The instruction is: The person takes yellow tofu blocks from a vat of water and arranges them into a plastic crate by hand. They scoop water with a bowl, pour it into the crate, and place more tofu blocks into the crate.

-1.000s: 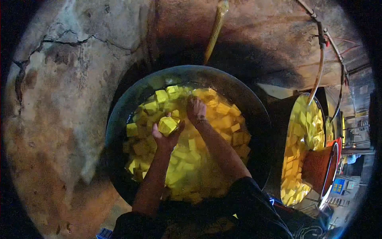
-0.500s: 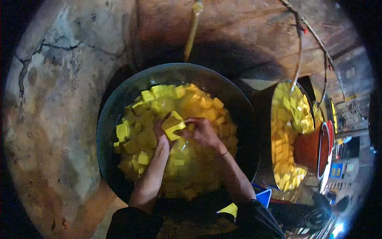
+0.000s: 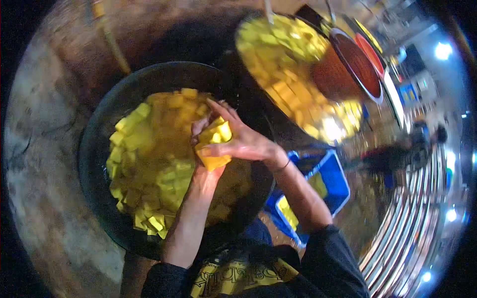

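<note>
Several yellow blocks that look like tofu (image 3: pixel 224 131) are gripped together between my two hands, above the large dark vat (image 3: pixel 95 116). My left hand (image 3: pixel 198 130) is wrapped around them from the left and below, partly hidden behind them. My right hand (image 3: pixel 244 140) closes over them from the right, its thumb across the front and its fingers over the top. Beneath, many more yellow blocks (image 3: pixel 174 180) lie in cloudy yellowish liquid, some poking above the surface.
A second vat of yellow blocks (image 3: pixel 285 94) stands at upper right, with a reddish-brown bucket (image 3: pixel 343 69) at its edge. A blue crate (image 3: pixel 335 174) holding yellow pieces sits by my right forearm. Farther right are a blurred person (image 3: pixel 402 156) and rows of slats (image 3: pixel 407 223).
The view has swung right, bringing the blue crate into fuller sight. My right hand has come from beside the block in my left hand to grip it, and several blocks now show between my hands.
</note>
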Tool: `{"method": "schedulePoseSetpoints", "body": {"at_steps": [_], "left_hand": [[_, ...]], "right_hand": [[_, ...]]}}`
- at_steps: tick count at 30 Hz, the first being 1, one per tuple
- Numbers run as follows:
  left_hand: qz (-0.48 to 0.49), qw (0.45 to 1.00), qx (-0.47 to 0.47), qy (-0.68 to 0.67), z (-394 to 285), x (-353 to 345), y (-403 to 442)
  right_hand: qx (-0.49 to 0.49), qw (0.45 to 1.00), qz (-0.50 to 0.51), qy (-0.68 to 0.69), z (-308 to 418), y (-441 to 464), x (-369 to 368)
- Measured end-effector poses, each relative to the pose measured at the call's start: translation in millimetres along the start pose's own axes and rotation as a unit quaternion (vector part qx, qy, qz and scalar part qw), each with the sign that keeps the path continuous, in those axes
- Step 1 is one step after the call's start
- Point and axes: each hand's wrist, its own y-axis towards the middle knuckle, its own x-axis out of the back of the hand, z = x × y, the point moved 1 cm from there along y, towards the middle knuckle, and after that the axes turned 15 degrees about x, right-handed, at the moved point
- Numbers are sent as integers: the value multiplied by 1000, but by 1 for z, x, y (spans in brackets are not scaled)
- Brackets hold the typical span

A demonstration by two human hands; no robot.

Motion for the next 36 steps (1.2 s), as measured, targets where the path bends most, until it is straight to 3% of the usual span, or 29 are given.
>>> {"method": "schedulePoseSetpoints", "body": {"at_steps": [2,3,4,5,7,9,12,14,15,16,18,19,20,21,22,24,25,27,29,30,31,32,33,34,36], "left_hand": [[75,994,75,-27,30,-26,8],[-169,983,58,50,51,-75,2],[-149,976,130,86,68,-107,-11],[-123,964,200,127,84,-140,-24],[-43,922,128,363,133,-142,-26],[-14,837,80,542,166,-135,-27],[35,717,-57,694,168,-134,-26],[28,656,-165,736,169,-112,-20],[-1,623,-162,765,165,-112,-21],[-33,587,-159,793,161,-110,-24],[-58,565,-148,810,155,-92,-26],[-80,601,-135,784,155,-83,-27],[-103,636,-122,755,155,-76,-28],[-127,639,-111,751,154,-77,-28],[-123,659,-121,732,154,-73,-25],[-131,661,-125,728,144,-71,-24],[-141,654,-129,732,137,-72,-25],[-176,695,-126,685,112,-74,-30],[-197,696,-135,677,77,-74,-34],[-207,699,-138,671,62,-79,-38],[-218,692,-142,673,42,-74,-41],[-224,690,-144,674,24,-66,-45],[-260,677,-125,677,9,-61,-51],[-272,675,-140,671,-8,-50,-59],[-277,602,17,749,-32,-14,-70]], "right_hand": [[-11,981,-34,193,13,-43,37],[-18,957,-52,285,20,-65,55],[-60,945,-72,314,31,-92,74],[-44,935,-142,322,31,-125,86],[-41,905,-268,327,31,-193,101],[-91,860,-372,337,18,-261,96],[-173,786,-448,390,-75,-395,44],[-302,647,-522,466,-146,-480,-16],[-284,615,-565,471,-189,-524,-53],[-392,617,-544,412,-193,-526,-53],[-490,667,-480,291,-227,-552,-65],[-609,664,-397,173,-249,-563,-71],[-706,641,-297,48,-267,-572,-80],[-771,581,-237,-109,-294,-576,-115],[-775,591,-200,-106,-311,-579,-143],[-800,534,-267,-66,-311,-562,-167],[-808,544,-223,-50,-310,-561,-166],[-790,595,-148,-34,-335,-597,-179],[-664,693,-275,57,-318,-606,-170],[-649,714,-261,-15,-310,-602,-163],[-703,689,-163,-71,-304,-593,-163],[-694,707,-75,-111,-311,-594,-163],[-668,740,-73,3,-354,-638,-179],[-623,770,-120,-61,-362,-648,-175],[-512,794,-214,-247,-291,-550,-88]]}}
